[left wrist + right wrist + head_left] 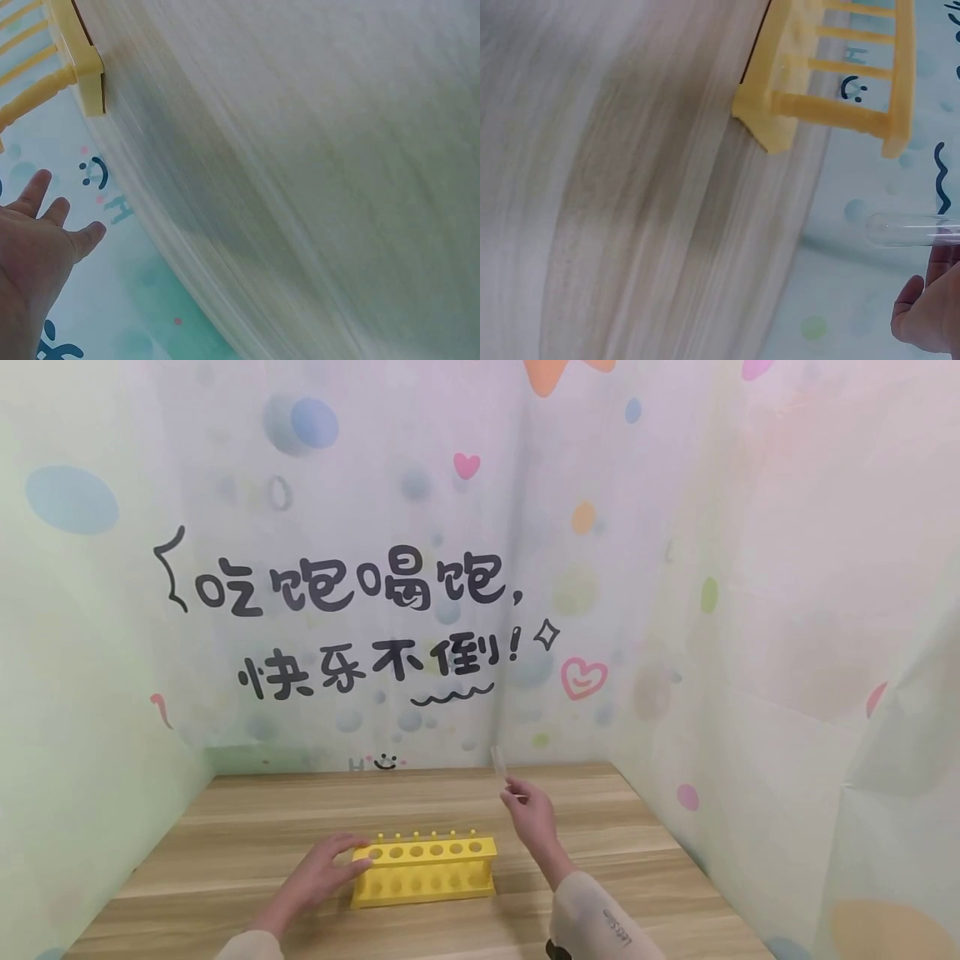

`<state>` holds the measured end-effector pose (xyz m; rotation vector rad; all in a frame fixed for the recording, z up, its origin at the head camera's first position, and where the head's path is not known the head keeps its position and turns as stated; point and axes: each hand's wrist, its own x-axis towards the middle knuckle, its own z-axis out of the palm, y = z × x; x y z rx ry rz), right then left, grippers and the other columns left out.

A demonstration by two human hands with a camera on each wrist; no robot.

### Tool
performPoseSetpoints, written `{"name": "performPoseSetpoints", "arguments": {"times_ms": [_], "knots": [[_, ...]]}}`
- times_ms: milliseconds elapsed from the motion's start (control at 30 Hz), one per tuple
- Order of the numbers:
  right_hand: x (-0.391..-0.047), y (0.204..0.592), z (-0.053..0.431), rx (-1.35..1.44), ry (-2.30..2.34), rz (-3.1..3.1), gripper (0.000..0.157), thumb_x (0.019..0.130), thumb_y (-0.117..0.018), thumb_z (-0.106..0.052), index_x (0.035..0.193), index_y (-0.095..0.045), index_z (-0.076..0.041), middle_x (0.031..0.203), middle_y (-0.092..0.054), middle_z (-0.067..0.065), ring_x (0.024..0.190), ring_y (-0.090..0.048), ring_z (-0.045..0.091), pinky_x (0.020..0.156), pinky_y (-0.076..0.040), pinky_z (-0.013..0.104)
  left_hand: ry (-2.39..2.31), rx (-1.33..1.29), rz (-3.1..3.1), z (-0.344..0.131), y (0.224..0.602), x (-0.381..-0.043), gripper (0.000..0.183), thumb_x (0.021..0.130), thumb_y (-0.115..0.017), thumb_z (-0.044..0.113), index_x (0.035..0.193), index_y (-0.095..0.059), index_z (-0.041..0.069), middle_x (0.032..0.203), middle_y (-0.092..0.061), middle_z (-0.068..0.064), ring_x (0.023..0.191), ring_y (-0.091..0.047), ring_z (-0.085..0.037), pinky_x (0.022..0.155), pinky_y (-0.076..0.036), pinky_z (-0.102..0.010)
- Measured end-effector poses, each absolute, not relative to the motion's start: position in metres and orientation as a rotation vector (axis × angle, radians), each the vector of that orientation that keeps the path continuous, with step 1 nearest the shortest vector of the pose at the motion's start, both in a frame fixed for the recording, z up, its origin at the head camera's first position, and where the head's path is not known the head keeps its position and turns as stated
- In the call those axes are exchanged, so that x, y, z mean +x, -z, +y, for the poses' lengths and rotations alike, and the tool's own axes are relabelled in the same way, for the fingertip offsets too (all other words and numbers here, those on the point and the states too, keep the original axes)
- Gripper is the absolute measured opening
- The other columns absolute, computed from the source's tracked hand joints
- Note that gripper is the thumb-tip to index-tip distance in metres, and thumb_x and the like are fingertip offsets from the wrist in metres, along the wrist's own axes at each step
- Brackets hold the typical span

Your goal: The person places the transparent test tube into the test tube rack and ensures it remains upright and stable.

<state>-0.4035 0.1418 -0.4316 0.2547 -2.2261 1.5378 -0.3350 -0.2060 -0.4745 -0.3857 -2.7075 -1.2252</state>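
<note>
A yellow test tube rack stands on the table, with a row of round holes along its top and short pegs behind them. At its left end is my left hand, thumb and fingers stretched over the top corner. The left wrist view shows the same hand with its fingers spread. To the right of the rack and above the table, my right hand pinches a clear test tube. The tube's rounded end shows in the right wrist view, and nothing is visible inside it.
The wood-grain table reaches back to a pale printed wall covering with dark lettering, hearts and dots. More of this covering stands along the right side, and another stretch along the left.
</note>
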Motion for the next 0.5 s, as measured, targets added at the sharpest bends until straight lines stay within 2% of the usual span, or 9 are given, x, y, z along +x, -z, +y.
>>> {"name": "performPoseSetpoints", "arguments": {"times_ms": [300, 500], "knots": [[-0.4, 0.42, 0.131, 0.3, -1.722, -2.065, 0.033, 0.093, -0.068, -0.006, 0.125, -0.064, 0.003, 0.11, -0.068, 0.019, 0.097, -0.065, 0.026, 0.082, -0.056, 0.029, 1.233, -0.391, -2.707, -0.206, 0.476, -0.336, 0.044, 0.093, -0.068, 0.04, 0.126, -0.066, 0.011, 0.141, -0.05, -0.024, 0.132, -0.04, -0.05, 0.105, -0.03, -0.07], [-0.394, 0.414, 0.123, 0.334, -1.808, -2.008, 0.034, 0.093, -0.067, -0.005, 0.126, -0.063, 0.003, 0.112, -0.066, 0.019, 0.097, -0.064, 0.022, 0.085, -0.055, 0.025, 1.235, -0.393, -2.705, -0.207, 0.477, -0.336, 0.044, 0.093, -0.068, 0.04, 0.126, -0.066, 0.012, 0.142, -0.049, -0.025, 0.132, -0.04, -0.05, 0.105, -0.03, -0.07]]}}
